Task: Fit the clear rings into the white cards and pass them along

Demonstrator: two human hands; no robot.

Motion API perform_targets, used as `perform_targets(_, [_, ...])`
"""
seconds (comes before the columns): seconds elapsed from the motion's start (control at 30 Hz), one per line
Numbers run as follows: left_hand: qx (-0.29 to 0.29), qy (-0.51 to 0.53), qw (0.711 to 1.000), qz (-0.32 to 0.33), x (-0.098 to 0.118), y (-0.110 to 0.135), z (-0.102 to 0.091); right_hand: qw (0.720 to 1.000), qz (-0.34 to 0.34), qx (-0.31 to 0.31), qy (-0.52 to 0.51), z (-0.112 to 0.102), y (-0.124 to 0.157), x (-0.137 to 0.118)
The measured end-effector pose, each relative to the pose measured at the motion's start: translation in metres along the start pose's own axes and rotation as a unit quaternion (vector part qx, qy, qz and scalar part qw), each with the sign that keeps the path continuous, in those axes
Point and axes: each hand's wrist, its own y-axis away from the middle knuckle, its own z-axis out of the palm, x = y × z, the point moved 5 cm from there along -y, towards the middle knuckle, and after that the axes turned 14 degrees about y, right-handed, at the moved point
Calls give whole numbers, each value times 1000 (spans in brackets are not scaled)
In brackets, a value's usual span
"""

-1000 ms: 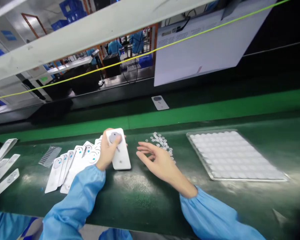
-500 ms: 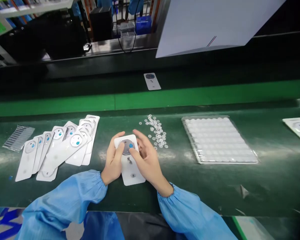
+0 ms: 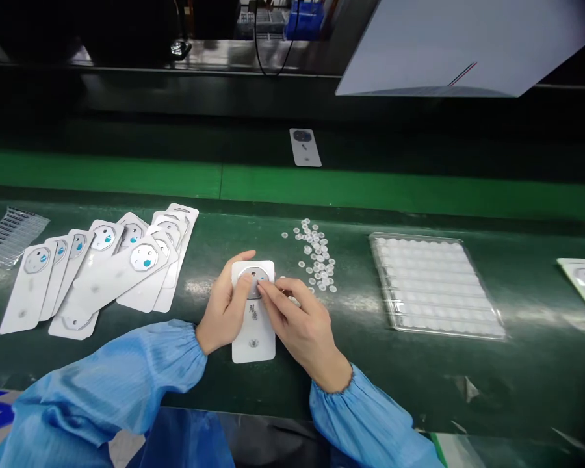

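Observation:
My left hand [image 3: 224,305] grips a white phone back cover [image 3: 253,331] by its left side, thumb over the front. An octagonal grey camera area [image 3: 256,272] is near its top, with dark characters printed below. My right hand [image 3: 302,325] has its thumb and index finger pinched together at the small blue tab on that area; the fingertips mostly hide the tab. To the left lie several overlapping phone back covers [image 3: 121,273], many with a blue tab on the camera area. Small clear round discs [image 3: 319,257] are scattered beyond my right hand.
A clear plastic tray [image 3: 439,286] with rows of white round pieces sits at right. Single covers lie at the far right [image 3: 582,283] and farther back [image 3: 305,149]. A clear strip sheet [image 3: 12,234] is at far left. A white panel [image 3: 448,52] overhangs the back.
My right thumb and fingers have come together in a pinch at the blue tab. The held cover is now straighter. The whole view has shifted somewhat.

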Motion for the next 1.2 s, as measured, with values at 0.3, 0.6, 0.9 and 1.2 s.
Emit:
perform_targets(0.3, [-17,2,1000,19,0,3,-1,996,-56,-41,61,-13,-3,-5])
perform_targets(0.6, [-20,-18,999,33,4,2,-1,985,-139,-86,49,-17,-14,-2])
perform_targets(0.9, [-27,-44,998,29,5,1,-1,966,-198,-141,87,-21,-16,-6])
perform_targets(1.2, [-42,-42,998,32,6,3,1,963,-200,-143,107,-24,-18,-7])
